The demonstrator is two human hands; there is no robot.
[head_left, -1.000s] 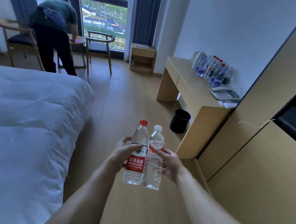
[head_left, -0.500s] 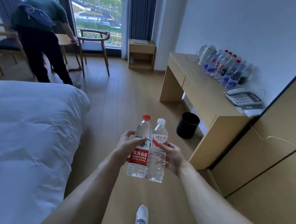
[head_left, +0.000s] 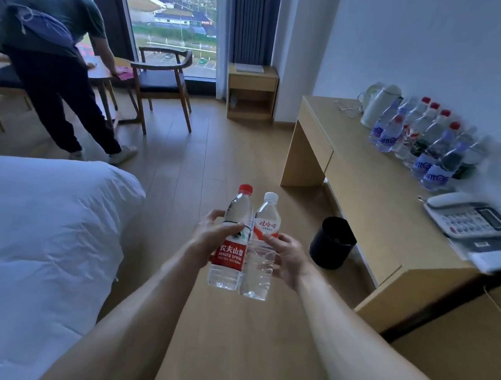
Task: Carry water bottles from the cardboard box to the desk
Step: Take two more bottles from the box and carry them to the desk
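Two bottles stand upright and touching in front of me over the floor: my left hand (head_left: pixel 207 241) curls round the red-capped bottle (head_left: pixel 232 240) from its 9 o'clock side, thumb across the label, and my right hand (head_left: pixel 287 259) wraps the white-capped bottle (head_left: pixel 262 249) from its 3 o'clock side. Both caps rise above my fingers. At about 2 o'clock lies the desk (head_left: pixel 373 201), with a row of bottles (head_left: pixel 425 142) along the wall.
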